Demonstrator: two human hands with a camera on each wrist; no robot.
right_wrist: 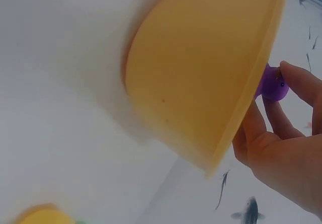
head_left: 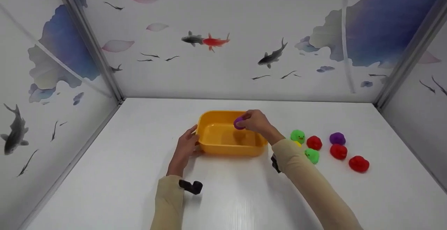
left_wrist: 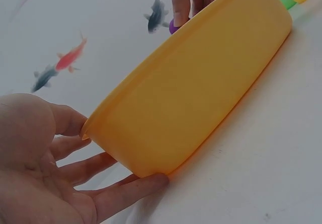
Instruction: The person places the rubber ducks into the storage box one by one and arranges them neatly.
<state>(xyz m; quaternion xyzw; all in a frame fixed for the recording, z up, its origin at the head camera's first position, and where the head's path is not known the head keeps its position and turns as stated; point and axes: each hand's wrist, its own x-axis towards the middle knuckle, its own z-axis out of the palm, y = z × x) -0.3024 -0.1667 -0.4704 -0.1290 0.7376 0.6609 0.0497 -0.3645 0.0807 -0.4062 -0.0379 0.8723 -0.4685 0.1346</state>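
Note:
A yellow plastic basin (head_left: 216, 149) stands on the white table. At its left end my left hand (head_left: 186, 145) touches the outer wall; in the left wrist view, one fingertip is at the rim and a nearly straight finger (left_wrist: 132, 193) lies along the bottom edge. My right hand (head_left: 257, 121) pinches a small purple toy duck (head_left: 239, 123) above the basin's inside. In the right wrist view, the duck's rounded head (right_wrist: 275, 87) shows between thumb and fingers at the rim, and the rest is partly hidden.
Right of the basin sit several toy ducks: a green one (head_left: 297, 135), another green one (head_left: 312, 156), a red one (head_left: 359, 164) and a purple one (head_left: 337, 138) among them. My right forearm partly covers a yellow one. Printed white panels (head_left: 237, 83) enclose the table.

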